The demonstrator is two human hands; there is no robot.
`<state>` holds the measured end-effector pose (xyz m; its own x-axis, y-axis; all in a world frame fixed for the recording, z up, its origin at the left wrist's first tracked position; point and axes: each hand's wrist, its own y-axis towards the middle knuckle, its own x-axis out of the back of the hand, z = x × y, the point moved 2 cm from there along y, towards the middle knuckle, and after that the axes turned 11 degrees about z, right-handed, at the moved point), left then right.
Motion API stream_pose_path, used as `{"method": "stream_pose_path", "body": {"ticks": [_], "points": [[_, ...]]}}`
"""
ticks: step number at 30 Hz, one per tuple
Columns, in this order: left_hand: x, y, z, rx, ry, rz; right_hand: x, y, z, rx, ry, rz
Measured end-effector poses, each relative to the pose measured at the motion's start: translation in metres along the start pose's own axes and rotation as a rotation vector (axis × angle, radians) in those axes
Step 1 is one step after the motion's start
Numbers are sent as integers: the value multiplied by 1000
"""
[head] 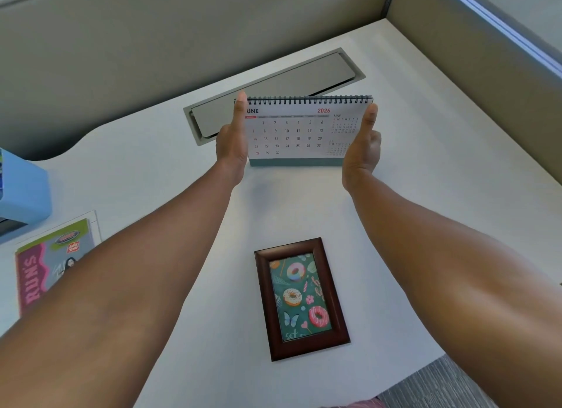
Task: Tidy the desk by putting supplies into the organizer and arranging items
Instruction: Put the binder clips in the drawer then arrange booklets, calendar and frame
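Your left hand (232,146) and right hand (362,152) clasp the two side edges of the spiral-bound calendar (299,131), thumbs up, at 12 o'clock on the white worktop (425,194). It stands upright just before the grey cable hatch (273,91). A framed doughnut picture (301,298) lies flat at 6 o'clock; a flyer (51,261) and a blue organizer (22,188) sit at 9 o'clock.

The calendar (292,134) stands upright behind the picture frame (301,299) lying flat, with the cable hatch (273,94) behind it
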<state>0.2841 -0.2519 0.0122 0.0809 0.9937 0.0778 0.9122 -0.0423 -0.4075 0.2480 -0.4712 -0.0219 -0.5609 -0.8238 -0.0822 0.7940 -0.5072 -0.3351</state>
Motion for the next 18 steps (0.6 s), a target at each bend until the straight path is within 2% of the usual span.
{"method": "stream_pose_path", "body": {"ticks": [11, 18], "points": [[2, -8, -1, -21, 19, -29, 1, 3, -5, 8, -20, -58], [3, -10, 9, -45, -48, -102, 9, 4, -15, -29, -93, -200]]}}
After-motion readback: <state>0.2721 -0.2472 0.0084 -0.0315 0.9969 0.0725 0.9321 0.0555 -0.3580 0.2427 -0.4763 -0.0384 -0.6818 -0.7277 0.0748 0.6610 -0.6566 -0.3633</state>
